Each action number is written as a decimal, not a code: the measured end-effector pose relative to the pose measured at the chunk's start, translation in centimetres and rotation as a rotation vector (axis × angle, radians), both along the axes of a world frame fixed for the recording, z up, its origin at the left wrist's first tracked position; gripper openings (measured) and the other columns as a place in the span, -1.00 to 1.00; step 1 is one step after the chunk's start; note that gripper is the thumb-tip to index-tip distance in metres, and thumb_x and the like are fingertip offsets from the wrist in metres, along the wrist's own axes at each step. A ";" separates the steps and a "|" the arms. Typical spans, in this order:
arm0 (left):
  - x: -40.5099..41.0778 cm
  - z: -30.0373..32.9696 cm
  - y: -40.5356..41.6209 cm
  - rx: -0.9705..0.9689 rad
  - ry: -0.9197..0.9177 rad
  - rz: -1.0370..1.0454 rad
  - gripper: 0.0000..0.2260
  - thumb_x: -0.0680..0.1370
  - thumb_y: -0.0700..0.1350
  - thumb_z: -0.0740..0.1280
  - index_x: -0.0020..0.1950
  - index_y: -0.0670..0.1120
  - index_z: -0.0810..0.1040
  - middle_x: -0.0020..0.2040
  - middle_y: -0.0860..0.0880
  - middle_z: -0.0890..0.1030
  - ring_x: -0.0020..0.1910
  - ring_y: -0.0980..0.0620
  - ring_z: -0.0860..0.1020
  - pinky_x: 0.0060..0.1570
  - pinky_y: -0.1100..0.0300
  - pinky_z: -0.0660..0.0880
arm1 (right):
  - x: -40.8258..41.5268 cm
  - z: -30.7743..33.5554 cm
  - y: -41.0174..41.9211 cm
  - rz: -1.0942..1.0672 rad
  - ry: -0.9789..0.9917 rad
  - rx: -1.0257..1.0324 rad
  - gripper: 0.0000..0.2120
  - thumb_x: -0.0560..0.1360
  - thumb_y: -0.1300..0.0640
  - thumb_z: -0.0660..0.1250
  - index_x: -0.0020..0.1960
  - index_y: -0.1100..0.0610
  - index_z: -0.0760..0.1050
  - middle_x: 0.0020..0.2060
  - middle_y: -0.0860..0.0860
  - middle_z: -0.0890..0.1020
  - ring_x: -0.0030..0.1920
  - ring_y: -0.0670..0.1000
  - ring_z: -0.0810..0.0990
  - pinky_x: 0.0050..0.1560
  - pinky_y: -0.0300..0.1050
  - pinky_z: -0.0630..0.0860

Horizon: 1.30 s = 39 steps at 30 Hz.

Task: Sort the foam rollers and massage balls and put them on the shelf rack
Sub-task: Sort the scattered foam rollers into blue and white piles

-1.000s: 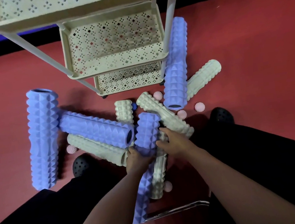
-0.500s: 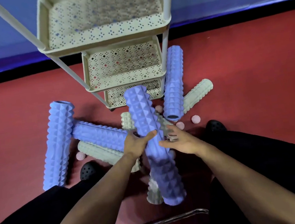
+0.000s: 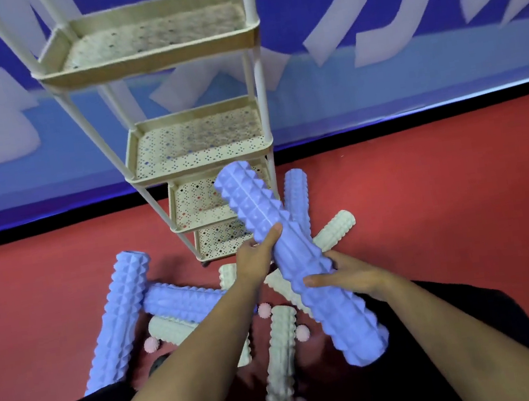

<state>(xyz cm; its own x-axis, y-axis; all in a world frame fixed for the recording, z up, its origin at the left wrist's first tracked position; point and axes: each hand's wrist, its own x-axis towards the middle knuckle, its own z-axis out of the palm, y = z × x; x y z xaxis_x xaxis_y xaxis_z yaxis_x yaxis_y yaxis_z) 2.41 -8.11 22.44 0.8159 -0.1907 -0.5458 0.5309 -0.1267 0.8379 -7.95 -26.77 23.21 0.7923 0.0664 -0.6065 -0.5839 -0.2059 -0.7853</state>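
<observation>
I hold a long blue spiked foam roller (image 3: 302, 263) in the air, tilted, its far end near the rack. My left hand (image 3: 257, 255) grips its upper part and my right hand (image 3: 344, 272) holds its middle from the right. The cream shelf rack (image 3: 137, 177) stands ahead with several perforated tiers, all bare. On the red floor lie more blue rollers (image 3: 116, 319), (image 3: 182, 302), (image 3: 296, 195), cream rollers (image 3: 333, 231), (image 3: 281, 364), and small pink massage balls (image 3: 265, 310), (image 3: 151, 345), (image 3: 302, 332).
A blue banner wall (image 3: 402, 28) with a black base strip runs behind the rack. My dark trouser legs (image 3: 497, 320) and a black shoe (image 3: 157, 365) frame the pile. Open red floor (image 3: 442, 192) lies to the right.
Both hands lifted the blue roller off the pile and raised it toward the rack. The camera has tilted up, showing the rack's upper tiers and the banner.
</observation>
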 end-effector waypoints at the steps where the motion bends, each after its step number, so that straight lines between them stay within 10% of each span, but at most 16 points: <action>1: -0.2 0.2 -0.5 -0.011 0.019 -0.011 -0.60 0.44 0.15 0.54 0.01 -0.18 0.69 -0.05 -0.04 0.75 -0.03 -0.05 0.72 0.05 0.02 0.65 | -0.4 0.6 -0.6 -0.014 0.001 -0.018 -0.43 0.33 -0.17 0.62 0.24 0.00 0.54 0.09 -0.12 0.71 0.13 -0.09 0.68 0.25 -0.01 0.57; 6: -0.7 0.2 -3.7 -0.068 0.046 -0.129 -0.72 0.56 0.10 0.43 0.09 -0.09 0.61 0.03 -0.07 0.71 -0.07 -0.02 0.67 -0.12 0.08 0.63 | -1.2 1.3 -4.5 -0.087 -0.019 -0.180 -0.52 0.40 -0.13 0.57 0.18 0.04 0.49 0.05 -0.09 0.63 -0.06 -0.16 0.59 -0.11 -0.28 0.51; 13: 2.8 -6.2 -7.6 0.120 0.059 -0.308 -0.59 0.47 0.26 0.46 -0.14 -0.10 0.56 -0.28 -0.03 0.51 -0.24 -0.02 0.48 -0.15 0.08 0.49 | 2.7 -2.8 -14.5 0.152 0.008 -0.503 -0.35 0.28 -0.14 0.64 0.21 -0.08 0.36 0.03 -0.16 0.59 0.03 -0.08 0.62 0.00 -0.20 0.54; 20: 6.6 -13.9 -10.8 0.300 -0.013 -0.356 -0.55 0.57 0.14 0.40 0.35 -0.07 0.48 0.16 -0.07 0.56 0.05 -0.05 0.57 0.01 0.09 0.49 | 5.3 -10.1 -23.4 0.138 0.045 -0.720 -0.16 0.20 -0.27 0.62 0.37 -0.08 0.37 0.14 -0.11 0.60 0.10 0.00 0.60 0.19 -0.02 0.53; 26: 9.1 -19.5 -13.0 0.454 -0.021 -0.393 -0.39 0.55 0.14 0.41 0.50 -0.11 0.36 0.41 -0.12 0.47 0.30 -0.11 0.50 0.26 0.07 0.42 | 6.4 -16.8 -26.3 -0.296 0.067 -0.478 -0.45 0.30 -0.08 0.62 0.15 -0.35 0.41 -0.11 0.00 0.68 -0.25 0.05 0.64 -0.18 0.04 0.57; 32: 10.8 -25.0 -13.0 0.503 0.064 -0.365 -0.40 0.48 0.05 0.52 0.36 -0.19 0.38 0.26 -0.19 0.53 0.15 -0.14 0.53 0.10 0.10 0.45 | 11.4 -25.5 -27.8 -0.390 0.206 -0.756 -0.06 0.26 -0.34 0.53 0.51 -0.14 0.20 0.41 -0.04 0.40 0.41 0.22 0.38 0.40 0.20 0.30; 39: 11.5 -28.9 -12.8 0.537 0.088 -0.358 -0.13 0.27 0.21 0.63 0.39 -0.13 0.32 0.24 -0.06 0.53 0.19 -0.10 0.54 0.27 0.02 0.48 | 13.1 -32.5 -27.2 -0.608 0.225 -0.661 -0.21 0.38 -0.24 0.49 0.49 -0.02 0.27 0.34 0.04 0.51 0.32 0.20 0.51 0.33 0.13 0.42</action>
<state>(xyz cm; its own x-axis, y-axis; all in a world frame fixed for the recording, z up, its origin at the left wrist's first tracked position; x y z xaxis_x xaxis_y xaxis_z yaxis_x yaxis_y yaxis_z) 13.94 -20.95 -6.49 0.7006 -0.1248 -0.7026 0.4415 -0.6977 0.5642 5.15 -53.98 -9.26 0.4367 -0.7365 -0.5166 -0.8626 -0.1800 -0.4727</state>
